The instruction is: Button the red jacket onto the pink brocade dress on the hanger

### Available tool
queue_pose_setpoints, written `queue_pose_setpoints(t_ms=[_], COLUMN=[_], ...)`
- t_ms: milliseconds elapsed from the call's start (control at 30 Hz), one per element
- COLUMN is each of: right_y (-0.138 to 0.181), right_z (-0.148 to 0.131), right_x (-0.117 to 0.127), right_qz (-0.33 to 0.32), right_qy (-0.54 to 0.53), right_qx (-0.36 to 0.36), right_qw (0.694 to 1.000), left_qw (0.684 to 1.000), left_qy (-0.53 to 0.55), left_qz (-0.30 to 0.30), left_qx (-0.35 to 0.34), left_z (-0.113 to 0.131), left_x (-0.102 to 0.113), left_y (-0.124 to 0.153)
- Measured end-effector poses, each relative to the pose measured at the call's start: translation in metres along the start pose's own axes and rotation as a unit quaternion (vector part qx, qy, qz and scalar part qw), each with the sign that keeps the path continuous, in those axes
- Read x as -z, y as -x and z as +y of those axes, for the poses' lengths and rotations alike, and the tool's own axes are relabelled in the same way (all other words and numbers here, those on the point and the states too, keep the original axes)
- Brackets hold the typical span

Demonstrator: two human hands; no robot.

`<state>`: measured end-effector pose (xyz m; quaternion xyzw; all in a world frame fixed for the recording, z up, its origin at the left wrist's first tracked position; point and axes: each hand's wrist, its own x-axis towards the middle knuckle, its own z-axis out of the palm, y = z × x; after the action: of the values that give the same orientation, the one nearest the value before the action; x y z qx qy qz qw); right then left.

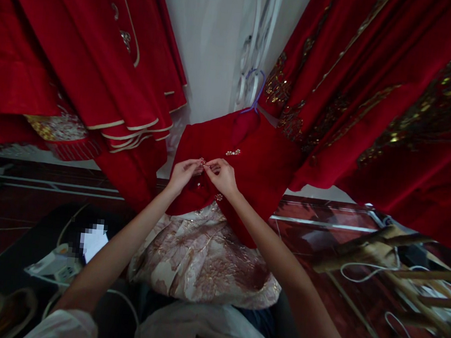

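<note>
A red garment point(261, 167) with small beaded, jewelled fasteners point(233, 152) hangs from a thin purple hanger point(257, 95) in front of me. My left hand point(184, 174) is closed in a pinch at its front, thumb and fingertips at a small beaded fastener. Right beside it, my right hand point(222, 176) pinches the same spot, its fingertips almost touching those of the left. The exact bit between the fingertips is too small to make out. More beaded fasteners sit below the hands. Pale pink-and-gold patterned fabric point(205, 252) lies across my lap under the garment's lower edge.
Red garments with cream piping point(111, 73) hang at left, and red ones with gold embroidery point(405, 128) at right. A dark surface at lower left holds a lit screen point(94, 241) and a plastic packet point(55, 261). Wooden poles point(417, 283) and white cords lie at right.
</note>
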<state>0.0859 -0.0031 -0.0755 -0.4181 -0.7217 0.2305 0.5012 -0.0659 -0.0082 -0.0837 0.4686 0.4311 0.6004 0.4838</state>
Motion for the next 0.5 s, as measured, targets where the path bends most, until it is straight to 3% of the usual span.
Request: queue_pose_setpoints(t_ms=[200, 500], right_y=[-0.0002, -0.0011], right_z=[-0.0029, 0.0031], right_x=[0.0019, -0.0011], right_qz=[-0.004, 0.011], right_qy=[-0.020, -0.004], right_qx=[-0.018, -0.010], right_qw=[1.000, 1.000], left_qw=[1.000, 0.994], left_qy=[-0.012, -0.085], left_qz=[0.013, -0.037], left_qx=[-0.011, -0.063], left_z=[-0.0023, -0.0019], left_x=[0.0019, 0.0046], left_y=[-0.0006, -0.0048])
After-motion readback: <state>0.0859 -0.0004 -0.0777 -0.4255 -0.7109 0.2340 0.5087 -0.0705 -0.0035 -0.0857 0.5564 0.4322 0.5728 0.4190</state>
